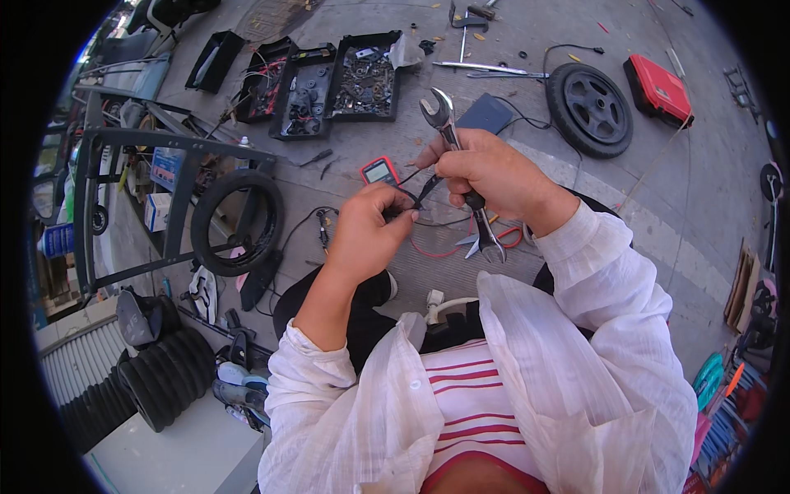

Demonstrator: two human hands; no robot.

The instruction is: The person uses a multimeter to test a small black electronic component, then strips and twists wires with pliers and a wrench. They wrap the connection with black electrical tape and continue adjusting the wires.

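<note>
My right hand (485, 169) grips a chrome wrench (492, 244) whose open jaws stick out above and below my fist; whether it is one tool or two is hard to tell. Its forefinger reaches toward a black cable (418, 198). My left hand (370, 226) is closed on that cable, thumb and fingers together, just left of the wrench. Behind my left hand a red multimeter (378, 170) lies on the ground with its screen up. Below the cable are a thin red lead (428, 251) and red-handled scissors (471, 244). A dark flat device (485, 111) lies beyond my right hand.
Black trays of parts (363, 74) and a red case (658, 89) lie ahead on the pavement (675, 181). A wheel (588, 111) is at right; a metal frame (173, 206) with a tyre (210, 259) stands at left. Ribbed black rolls (164, 375) sit lower left, cardboard (741, 284) far right.
</note>
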